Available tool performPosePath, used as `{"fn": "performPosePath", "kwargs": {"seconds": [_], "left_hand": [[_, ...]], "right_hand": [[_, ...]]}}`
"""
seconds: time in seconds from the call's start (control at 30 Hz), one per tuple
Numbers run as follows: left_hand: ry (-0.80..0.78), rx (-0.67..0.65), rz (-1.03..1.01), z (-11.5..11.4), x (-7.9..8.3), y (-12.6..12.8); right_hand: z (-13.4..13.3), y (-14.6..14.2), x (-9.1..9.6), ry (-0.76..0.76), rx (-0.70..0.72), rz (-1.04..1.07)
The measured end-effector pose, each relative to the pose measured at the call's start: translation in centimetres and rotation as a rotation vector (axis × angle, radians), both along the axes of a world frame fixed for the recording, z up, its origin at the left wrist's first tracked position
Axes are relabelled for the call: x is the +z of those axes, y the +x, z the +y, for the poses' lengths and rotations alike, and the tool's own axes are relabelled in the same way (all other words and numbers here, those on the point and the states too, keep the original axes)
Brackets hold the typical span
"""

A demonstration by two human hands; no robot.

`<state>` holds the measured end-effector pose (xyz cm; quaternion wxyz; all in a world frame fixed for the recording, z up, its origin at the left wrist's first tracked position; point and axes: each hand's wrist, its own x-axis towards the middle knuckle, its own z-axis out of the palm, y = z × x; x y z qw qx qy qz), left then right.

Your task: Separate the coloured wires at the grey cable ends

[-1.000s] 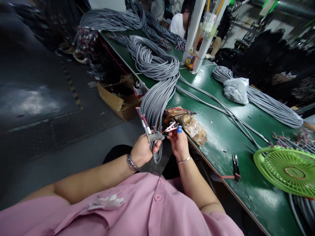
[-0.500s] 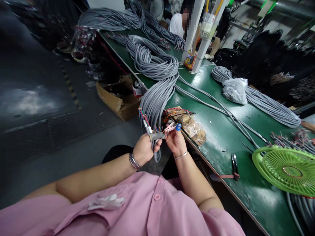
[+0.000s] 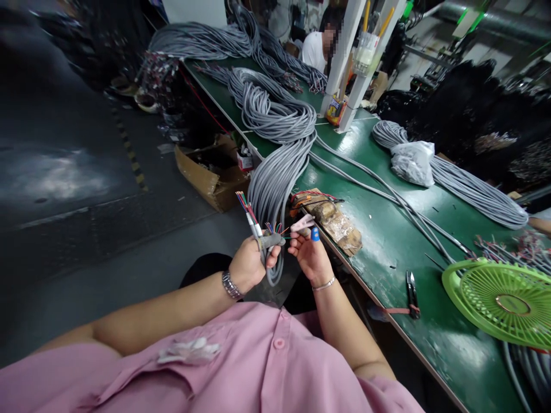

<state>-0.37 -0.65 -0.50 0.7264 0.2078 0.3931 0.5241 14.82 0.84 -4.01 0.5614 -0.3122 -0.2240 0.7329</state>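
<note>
Wrapped round several grey cables (image 3: 275, 274), my left hand (image 3: 249, 261) is closed, with a grey cover on its thumb. Coloured wires (image 3: 241, 201) stick up from white-ended cables on its far side. More thin, bare coloured wires (image 3: 271, 228) fan out by the thumb. My right hand (image 3: 314, 257), with a blue cover on one finger, pinches a pink clip (image 3: 302, 222) like a clothes peg. The clip sits just right of the fanned wires, and a thin green wire runs toward its tip; whether it grips that wire I cannot tell.
Coiled grey cable bundles (image 3: 275, 115) lie along the green table (image 3: 374, 229). A wooden block (image 3: 340, 226) sits at its edge. Snips (image 3: 412, 292) and a green fan (image 3: 503, 301) are at right. A cardboard box (image 3: 202, 178) stands on the floor. Another person (image 3: 314, 50) sits beyond.
My right hand with the pink clip has moved slightly right, away from my left hand. The clip has turned and shows more clearly. My left hand still grips the cables.
</note>
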Motion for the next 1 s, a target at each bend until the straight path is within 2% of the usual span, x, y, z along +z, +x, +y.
{"fn": "performPosePath", "kwargs": {"seconds": [0.23,0.33,0.53,0.6,0.7,0.77,1.0], "left_hand": [[-0.008,-0.036,-0.083,0.5,0.8,0.5],[-0.035,-0.042,-0.093,0.9,1.0,0.7],[-0.013,-0.013,-0.08,1.1,0.9,0.7],[-0.007,0.006,-0.068,1.1,0.8,0.8],[-0.013,0.026,-0.072,1.1,0.6,1.1],[-0.022,0.041,-0.091,1.1,0.6,1.3],[-0.084,0.055,-0.119,1.1,0.4,1.2]], "right_hand": [[1.3,-0.1,1.3,-0.006,-0.114,-0.029],[1.4,-0.7,1.2,0.016,-0.15,-0.042],[1.1,-1.6,-0.3,0.08,-0.448,-0.285],[1.3,-1.6,-0.2,0.07,-0.398,-0.241],[1.7,-1.4,0.3,0.003,-0.176,-0.049],[1.9,-1.3,0.6,-0.04,-0.091,0.036],[2.4,-2.0,0.2,-0.032,-0.224,0.145]]}}
